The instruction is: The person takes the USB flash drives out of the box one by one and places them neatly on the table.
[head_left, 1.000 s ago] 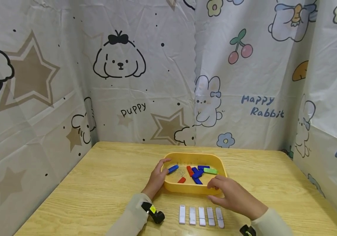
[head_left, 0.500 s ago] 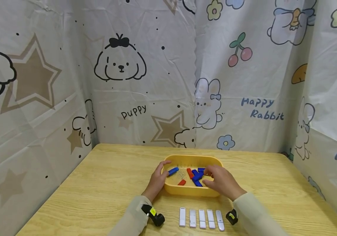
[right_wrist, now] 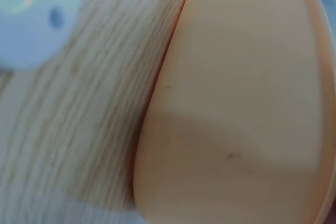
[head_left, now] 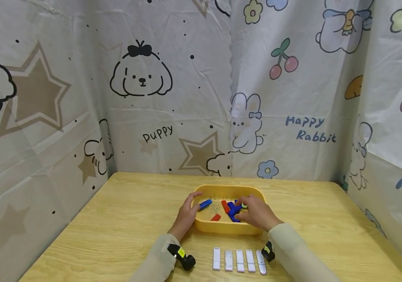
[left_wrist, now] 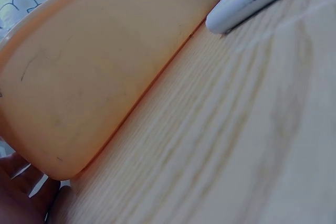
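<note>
My left hand [head_left: 185,211] grips the left end of a shallow yellow plastic tray [head_left: 227,228]; its thumb is close to a blue stick [head_left: 206,204] inside. Over the tray's right part my right hand [head_left: 257,211] reaches down with thumb and fingertips apart. Between them show dark blue sticks [head_left: 233,210] and a bit of a green stick [head_left: 244,205], mostly hidden by the hand. Two red sticks [head_left: 225,206] lie further left. The small sticks resemble USB drives. In the left wrist view, fingers [left_wrist: 31,187] sit at the tray's lower corner.
Several white sticks [head_left: 240,261] stand in a row on the wooden table [head_left: 144,223] in front of the tray. A printed curtain [head_left: 186,105] encloses the table at the back and sides. Each wrist carries a black camera [head_left: 185,259].
My right hand has moved left from the tray's front right rim to above the sticks inside, covering most of the green one. My left hand stays at the tray's left end.
</note>
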A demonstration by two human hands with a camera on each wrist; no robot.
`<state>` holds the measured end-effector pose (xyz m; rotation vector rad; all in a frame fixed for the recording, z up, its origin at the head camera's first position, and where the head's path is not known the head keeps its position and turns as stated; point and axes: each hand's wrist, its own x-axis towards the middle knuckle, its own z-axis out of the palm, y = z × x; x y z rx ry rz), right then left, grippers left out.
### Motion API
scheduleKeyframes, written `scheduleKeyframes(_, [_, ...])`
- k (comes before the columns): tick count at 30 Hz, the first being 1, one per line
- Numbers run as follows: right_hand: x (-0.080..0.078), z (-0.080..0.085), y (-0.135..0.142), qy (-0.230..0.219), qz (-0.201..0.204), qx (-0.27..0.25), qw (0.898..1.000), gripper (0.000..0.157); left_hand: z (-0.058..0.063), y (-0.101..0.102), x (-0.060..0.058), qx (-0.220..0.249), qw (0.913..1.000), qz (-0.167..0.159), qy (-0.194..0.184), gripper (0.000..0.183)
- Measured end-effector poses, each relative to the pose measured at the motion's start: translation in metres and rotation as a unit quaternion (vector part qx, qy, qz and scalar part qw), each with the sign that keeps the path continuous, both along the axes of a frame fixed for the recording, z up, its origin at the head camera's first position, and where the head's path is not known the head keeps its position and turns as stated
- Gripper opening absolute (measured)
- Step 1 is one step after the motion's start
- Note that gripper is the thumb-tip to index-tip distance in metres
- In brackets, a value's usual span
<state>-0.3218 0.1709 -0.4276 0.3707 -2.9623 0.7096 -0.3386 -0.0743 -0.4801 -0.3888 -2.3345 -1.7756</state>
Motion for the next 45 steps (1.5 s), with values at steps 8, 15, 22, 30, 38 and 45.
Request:
scheduleKeyframes(8, [-0.005, 0.001, -0.003, -0.022, 0.023, 0.026, 0.999, 0.046, 0.001, 0.000, -0.001, 0.003, 0.9999, 0.002, -0.015, 0.041])
scheduleKeyframes(15, [-0.008, -0.001, -0.003, -0.038, 0.036, 0.035, 0.998, 0.047, 0.001, 0.000, -0.002, 0.005, 0.9997, 0.004, -0.022, 0.041])
scheduleKeyframes(22, [-0.013, -0.002, -0.004, -0.040, 0.063, 0.050, 0.996, 0.039, 0.001, 0.000, -0.001, 0.009, 0.9996, 0.008, -0.026, 0.041])
scheduleKeyframes(30, [-0.015, -0.003, -0.006, -0.057, 0.064, 0.018, 0.996, 0.026, 0.000, 0.000, -0.002, 0.009, 0.9997, 0.004, -0.022, 0.041])
scheduleKeyframes(38, [-0.017, -0.004, -0.006, -0.055, 0.068, 0.014, 0.996, 0.023, -0.001, -0.001, -0.002, 0.007, 0.9997, 0.003, -0.024, 0.041])
scheduleKeyframes(45, [-0.017, -0.004, -0.005, -0.055, 0.076, 0.008, 0.996, 0.023, -0.001, 0.000, -0.003, 0.005, 0.9997, 0.007, -0.022, 0.042])
